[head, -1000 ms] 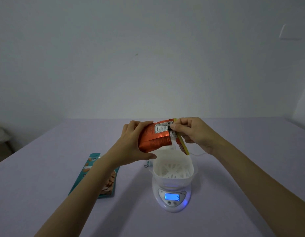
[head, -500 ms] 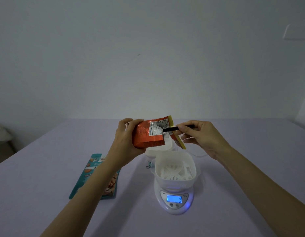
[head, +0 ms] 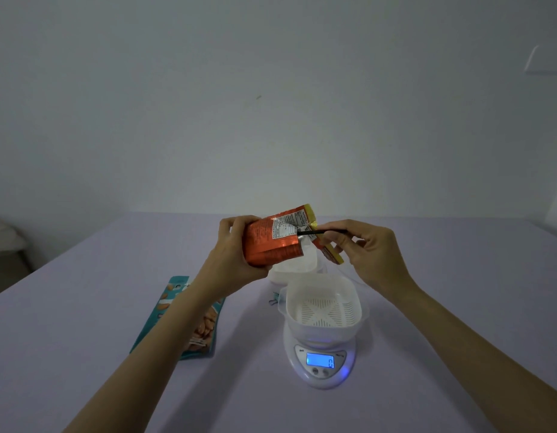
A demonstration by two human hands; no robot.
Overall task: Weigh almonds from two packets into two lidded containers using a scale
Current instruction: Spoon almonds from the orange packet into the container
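Above the middle of the table point(head: 83, 339), the left hand point(head: 236, 260) gripped an orange packet point(head: 271, 245) with fingers curled round its bottom end, the packet tipped on its side. The right hand point(head: 374, 254) pinched a thin black strip point(head: 322, 232) between thumb and fingertips; the strip's other end met the packet's top, where a yellow flap point(head: 331, 256) hung down. Below the hands, near the table's front edge, a white scale point(head: 321, 370) showed 0 on its lit blue display. On it sat an open white container point(head: 324, 304) with a slotted insert. A second white container point(head: 297, 265) stood just behind it, partly hidden by the packet. Toward the left edge, a teal packet point(head: 205, 335) lay flat, partly under the left forearm. A small clip point(head: 274, 300) lay beside the scale.
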